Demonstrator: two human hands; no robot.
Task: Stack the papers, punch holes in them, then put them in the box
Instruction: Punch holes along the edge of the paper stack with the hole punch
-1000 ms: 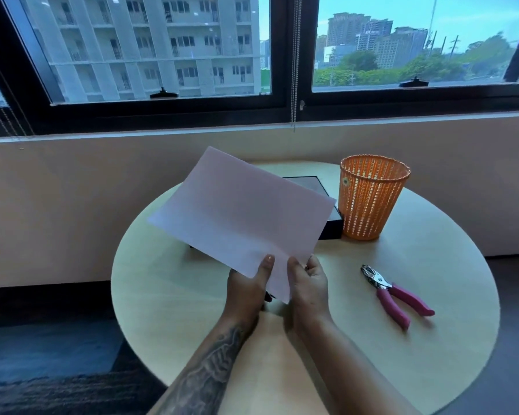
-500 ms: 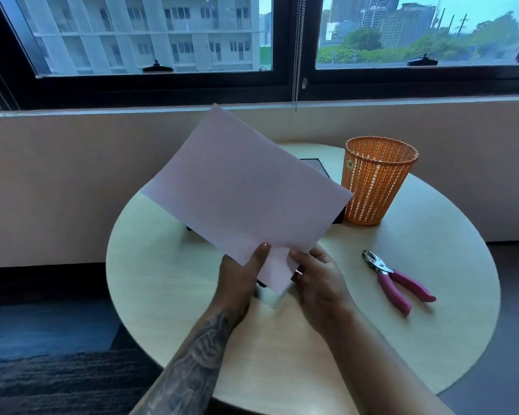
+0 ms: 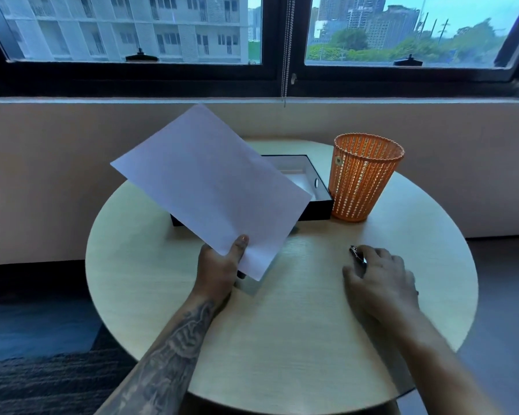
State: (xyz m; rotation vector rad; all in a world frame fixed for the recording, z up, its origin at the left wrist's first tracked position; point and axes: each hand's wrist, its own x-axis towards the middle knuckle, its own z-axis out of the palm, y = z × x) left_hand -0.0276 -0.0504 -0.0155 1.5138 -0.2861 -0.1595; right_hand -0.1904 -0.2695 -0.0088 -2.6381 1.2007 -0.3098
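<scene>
Now only left hand [image 3: 219,265] pinching papers [image 3: 213,187] at frame centre; right hand [image 3: 378,274] let go, closing over punch [image 3: 357,255] at right on table [image 3: 282,339]: punching next.

Left hand [image 3: 219,266] raised, pinching; right hand [image 3: 381,275] lowered, curled.

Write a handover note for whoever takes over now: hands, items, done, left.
Left hand: holds the papers by their near corner, lifted above the table.
Right hand: lies over the punch on the table; whether it grips is not visible.
Box: open, at the far side, beside the orange basket.
Done: papers appear stacked.
Left: punch the holes, put the papers in the box.
</scene>
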